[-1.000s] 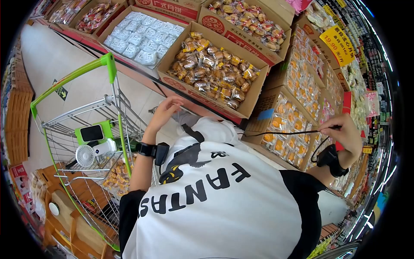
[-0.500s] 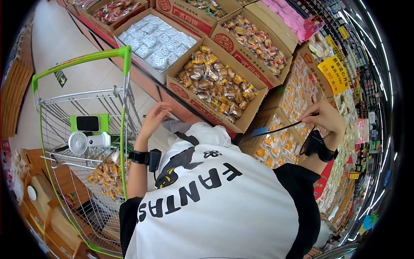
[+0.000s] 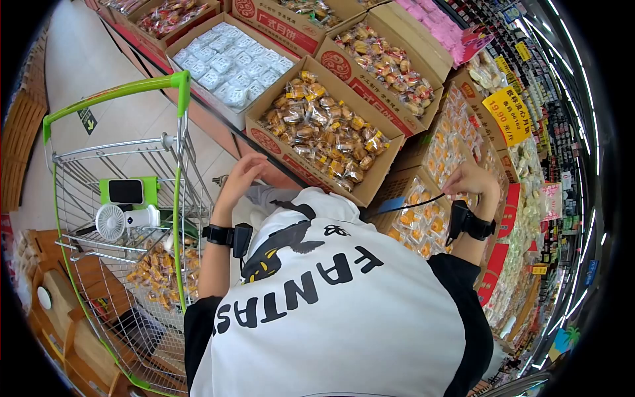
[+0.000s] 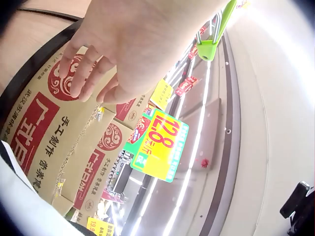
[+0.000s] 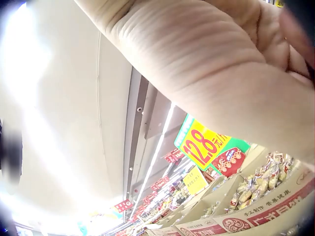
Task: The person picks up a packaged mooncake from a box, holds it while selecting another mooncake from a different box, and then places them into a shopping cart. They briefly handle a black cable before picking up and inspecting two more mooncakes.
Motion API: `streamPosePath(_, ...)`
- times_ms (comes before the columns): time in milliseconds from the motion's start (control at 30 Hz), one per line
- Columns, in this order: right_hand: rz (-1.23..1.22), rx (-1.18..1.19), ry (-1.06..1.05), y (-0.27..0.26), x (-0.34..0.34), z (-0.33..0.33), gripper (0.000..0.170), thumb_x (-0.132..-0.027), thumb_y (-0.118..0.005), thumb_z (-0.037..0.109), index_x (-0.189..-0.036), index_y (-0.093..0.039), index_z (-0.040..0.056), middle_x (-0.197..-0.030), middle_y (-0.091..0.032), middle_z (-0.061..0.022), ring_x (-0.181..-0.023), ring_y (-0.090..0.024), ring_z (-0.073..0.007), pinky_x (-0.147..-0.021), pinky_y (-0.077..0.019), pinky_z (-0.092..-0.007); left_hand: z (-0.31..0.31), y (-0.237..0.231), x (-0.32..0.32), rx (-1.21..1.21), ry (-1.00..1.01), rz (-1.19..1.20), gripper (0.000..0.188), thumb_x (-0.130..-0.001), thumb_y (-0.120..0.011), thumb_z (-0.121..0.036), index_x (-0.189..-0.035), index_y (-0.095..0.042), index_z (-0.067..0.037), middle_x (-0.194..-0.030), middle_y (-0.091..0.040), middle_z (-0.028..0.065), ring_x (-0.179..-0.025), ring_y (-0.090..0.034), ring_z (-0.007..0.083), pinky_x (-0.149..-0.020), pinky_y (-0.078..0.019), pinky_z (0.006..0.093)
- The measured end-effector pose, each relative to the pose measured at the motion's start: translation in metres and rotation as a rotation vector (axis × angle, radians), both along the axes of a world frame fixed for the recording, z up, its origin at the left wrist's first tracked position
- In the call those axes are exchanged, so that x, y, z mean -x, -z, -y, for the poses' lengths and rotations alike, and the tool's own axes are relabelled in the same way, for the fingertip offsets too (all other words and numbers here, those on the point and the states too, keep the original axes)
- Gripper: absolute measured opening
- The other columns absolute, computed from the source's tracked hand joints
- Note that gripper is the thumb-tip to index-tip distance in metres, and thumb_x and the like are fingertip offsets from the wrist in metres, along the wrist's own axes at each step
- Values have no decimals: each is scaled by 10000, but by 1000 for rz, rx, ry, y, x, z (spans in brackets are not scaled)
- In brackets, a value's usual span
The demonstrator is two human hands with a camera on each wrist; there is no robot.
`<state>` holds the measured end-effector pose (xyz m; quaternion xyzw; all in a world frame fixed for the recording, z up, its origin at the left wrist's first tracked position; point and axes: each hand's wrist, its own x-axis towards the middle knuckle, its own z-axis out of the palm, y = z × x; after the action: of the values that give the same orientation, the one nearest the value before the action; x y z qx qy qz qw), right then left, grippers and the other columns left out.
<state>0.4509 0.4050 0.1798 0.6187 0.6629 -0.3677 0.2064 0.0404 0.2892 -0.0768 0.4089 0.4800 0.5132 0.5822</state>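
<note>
My right hand (image 3: 471, 181) pinches the end of a thin black cord (image 3: 423, 202) that runs toward the front of the white shirt (image 3: 344, 298). My left hand (image 3: 245, 173) holds nothing; its fingers are loosely bent in front of a cardboard box (image 3: 266, 137) of wrapped pastries (image 3: 324, 129). In the left wrist view the left hand (image 4: 128, 49) hangs with relaxed fingers before printed boxes (image 4: 44, 123). The right wrist view shows mostly the palm and wrist of the right hand (image 5: 211, 64); its fingertips are hidden there.
A shopping cart (image 3: 180, 99) with a green handle stands at the left, bearing a phone (image 3: 126, 192), a small white fan (image 3: 110, 221) and bagged pastries (image 3: 162, 271). More boxes, one with white packets (image 3: 231, 63), line the display. A yellow price sign (image 3: 508, 116) stands at the right.
My right hand has moved left, toward the body, with the cord still pinched. The left hand stays near the box edge. The view has shifted, and the cart appears lower and further left.
</note>
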Motion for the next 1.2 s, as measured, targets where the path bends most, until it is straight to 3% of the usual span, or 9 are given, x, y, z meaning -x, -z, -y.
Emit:
streamPosePath(200, -44, 37, 14, 16, -22, -31, 223, -681, -650, 98, -884, -634, 8, -682, -630, -59, -553, -566, -89, -483, -430, -219, -23, 1, -12, -59, -10, -49, 192, -842, -467, -130, -1011, -512, -53, -910, -571, 32, -795, -527, 96, -687, -414, 220)
streamPosePath(367, -80, -342, -193, 37, -1, -55, 344, -731, -623, 230, -1020, -572, 51, -864, -619, -118, -777, -588, -183, -711, -451, -280, -33, -12, -20, -10, -36, -59, 189, -843, -461, -127, -1009, -511, -52, -910, -571, 33, -804, -523, 93, -698, -416, 226)
streamPosePath(433, -143, -361, -169, 48, 12, -68, 315, -753, -600, 228, -1004, -567, 41, -879, -614, -104, -799, -584, -181, -719, -444, -277, -31, -13, -22, 5, -37, -63, 189, -843, -458, -126, -1008, -510, -51, -909, -571, 33, -806, -522, 92, -701, -416, 227)
streamPosePath(500, -444, -475, -153, 84, 10, -88, 256, -764, -577, 207, -948, -579, 29, -847, -616, -102, -785, -585, -174, -707, -443, -285, -28, -14, -24, 62, -68, -67, 174, -838, -449, -78, -989, -513, -20, -881, -567, 41, -813, -515, 103, -728, -420, 232)
streamPosePath(633, -457, -471, -69, 135, 29, -116, 206, -767, -552, 172, -896, -589, 16, -803, -616, -103, -753, -587, -180, -691, -445, -296, -23, -20, -25, 74, -89, -64, 175, -846, -440, -81, -997, -504, -19, -883, -566, 40, -796, -521, 102, -720, -423, 230)
streamPosePath(700, -423, -580, -150, 158, 38, -125, 184, -755, -542, 154, -864, -599, 18, -779, -616, -110, -727, -592, -203, -665, -448, -299, -23, -22, -25, 37, -111, -59, 174, -854, -434, -84, -1000, -503, -19, -889, -563, 37, -783, -525, 103, -716, -421, 227)
streamPosePath(900, -343, -583, -163, 231, 53, -143, 187, -737, -534, 156, -860, -611, 38, -786, -617, -145, -731, -585, -294, -690, -459, -350, -14, -35, -28, 22, -184, -72, 185, -849, -428, -97, -996, -514, -23, -888, -565, 51, -783, -524, 116, -720, -419, 238)
streamPosePath(1067, 41, -453, -242, 258, 69, -130, 348, -733, -535, 148, -1073, -495, 80, -1090, -463, -169, -1012, -459, -323, -805, -416, -409, -5, -37, -27, 45, -229, -95, 189, -845, -421, -91, -995, -513, -23, -895, -564, 51, -778, -527, 121, -721, -419, 238)
streamPosePath(1200, 211, -423, -336, 258, 75, -120, 325, -718, -540, 112, -1039, -509, 69, -1072, -462, -169, -1017, -447, -336, -808, -415, -414, -1, -35, -24, 46, -242, -88, 194, -842, -413, -88, -999, -510, -26, -906, -564, 50, -779, -529, 123, -720, -417, 237)
